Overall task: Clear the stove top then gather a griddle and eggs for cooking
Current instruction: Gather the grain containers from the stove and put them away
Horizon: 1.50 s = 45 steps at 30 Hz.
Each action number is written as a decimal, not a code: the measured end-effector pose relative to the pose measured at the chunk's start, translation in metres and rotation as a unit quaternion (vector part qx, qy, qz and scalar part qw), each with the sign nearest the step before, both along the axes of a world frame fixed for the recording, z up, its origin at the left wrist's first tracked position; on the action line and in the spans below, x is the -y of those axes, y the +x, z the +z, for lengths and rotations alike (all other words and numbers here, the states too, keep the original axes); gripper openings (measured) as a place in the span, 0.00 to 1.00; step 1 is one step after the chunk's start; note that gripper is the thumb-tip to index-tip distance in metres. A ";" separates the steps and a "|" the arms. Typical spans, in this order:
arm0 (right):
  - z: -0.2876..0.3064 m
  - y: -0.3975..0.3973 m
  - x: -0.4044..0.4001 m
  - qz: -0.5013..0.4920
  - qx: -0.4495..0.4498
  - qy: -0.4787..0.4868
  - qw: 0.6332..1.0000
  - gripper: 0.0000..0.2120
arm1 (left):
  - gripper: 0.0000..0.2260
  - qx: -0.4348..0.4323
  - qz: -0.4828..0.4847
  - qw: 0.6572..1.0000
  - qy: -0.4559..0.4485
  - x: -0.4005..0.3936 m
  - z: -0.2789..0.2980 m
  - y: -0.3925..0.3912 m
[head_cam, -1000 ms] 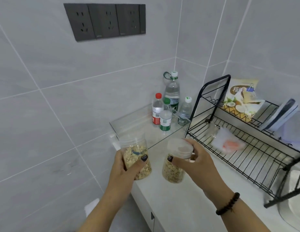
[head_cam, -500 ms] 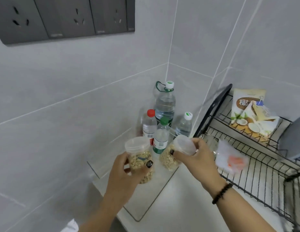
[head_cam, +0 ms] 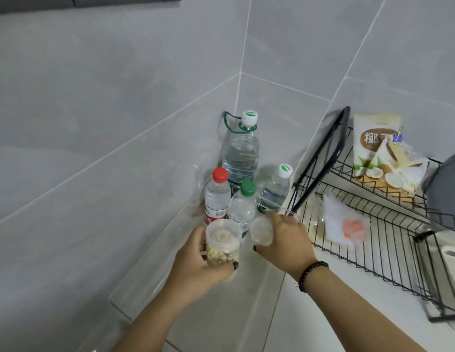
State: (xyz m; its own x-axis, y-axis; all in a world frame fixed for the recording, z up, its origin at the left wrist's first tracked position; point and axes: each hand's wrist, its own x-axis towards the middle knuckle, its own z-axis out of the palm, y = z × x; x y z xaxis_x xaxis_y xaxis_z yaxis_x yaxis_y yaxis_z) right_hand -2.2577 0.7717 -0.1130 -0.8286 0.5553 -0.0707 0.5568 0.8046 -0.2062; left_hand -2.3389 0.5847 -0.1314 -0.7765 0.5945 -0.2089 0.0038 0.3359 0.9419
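My left hand [head_cam: 196, 265] grips a clear plastic jar of oats [head_cam: 222, 243], held upright just in front of the bottles. My right hand [head_cam: 285, 242] grips a second clear jar [head_cam: 261, 232]; my fingers cover most of it and only its lid end shows. Both jars hover over a clear glass board [head_cam: 221, 308] that lies on the white counter in the tiled corner. No stove, griddle or eggs are in view.
Several water bottles stand in the corner: a large one [head_cam: 240, 153], a red-capped one [head_cam: 216, 196], a green-capped one [head_cam: 243, 207], a small one [head_cam: 276, 189]. A black wire dish rack [head_cam: 373, 240] at right holds a coconut snack bag [head_cam: 381, 156] and a plastic pouch [head_cam: 345, 227].
Both hands have carried the jars forward into the corner, close to the bottles. The view has moved in and tipped down, so the wall sockets have nearly left the frame.
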 end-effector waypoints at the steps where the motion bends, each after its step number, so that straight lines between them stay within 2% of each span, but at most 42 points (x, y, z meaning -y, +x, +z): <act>1: -0.003 -0.002 -0.001 0.000 0.021 0.020 1.000 0.32 | 0.26 -0.006 -0.017 1.000 -0.013 -0.001 0.000 -0.003; 5: -0.012 -0.007 -0.007 0.012 0.085 0.084 0.993 0.29 | 0.29 -0.068 -0.129 0.984 -0.103 -0.014 -0.002 -0.016; 9: -0.018 -0.012 -0.010 0.020 0.132 0.126 0.983 0.30 | 0.29 -0.170 -0.234 0.938 -0.192 -0.036 -0.012 -0.027; 11: -0.018 -0.015 -0.010 0.019 0.148 0.150 0.977 0.29 | 0.29 -0.206 -0.252 0.920 -0.218 -0.043 -0.019 -0.030; 16: -0.017 -0.019 -0.008 0.028 0.169 0.178 0.969 0.28 | 0.31 -0.205 -0.267 0.914 -0.227 -0.050 -0.039 -0.029; 18: -0.019 -0.009 -0.006 0.007 0.176 0.169 0.970 0.26 | 0.31 -0.212 -0.302 0.900 -0.231 -0.054 -0.045 -0.023; 24: -0.019 -0.016 -0.006 0.019 0.167 0.169 0.971 0.23 | 0.31 -0.182 -0.310 0.910 -0.207 -0.061 -0.053 -0.022; 29: -0.007 -0.006 -0.003 0.028 0.090 0.128 0.987 0.24 | 0.27 -0.172 -0.319 0.915 -0.177 -0.066 -0.052 -0.014; 34: 0.009 0.022 -0.004 -0.033 -0.061 0.020 0.997 0.17 | 0.28 -0.158 -0.330 0.918 -0.155 -0.070 -0.055 -0.008; 39: 0.014 0.049 0.000 -0.123 -0.191 -0.090 0.970 0.10 | 0.29 -0.149 -0.309 0.929 -0.140 -0.079 -0.059 -0.001; 45: 0.018 0.068 0.006 -0.194 -0.227 -0.171 0.939 0.13 | 0.29 -0.162 -0.285 0.931 -0.159 -0.079 -0.061 0.004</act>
State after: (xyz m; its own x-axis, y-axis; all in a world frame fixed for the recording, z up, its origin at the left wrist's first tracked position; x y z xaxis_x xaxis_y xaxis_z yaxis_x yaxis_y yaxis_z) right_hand -2.1902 0.7657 -0.0951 -0.5571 0.8304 0.0119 0.5860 0.4033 -0.7028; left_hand -2.3347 0.6637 -0.1921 -0.4059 0.8778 -0.2545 0.5346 0.4538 0.7129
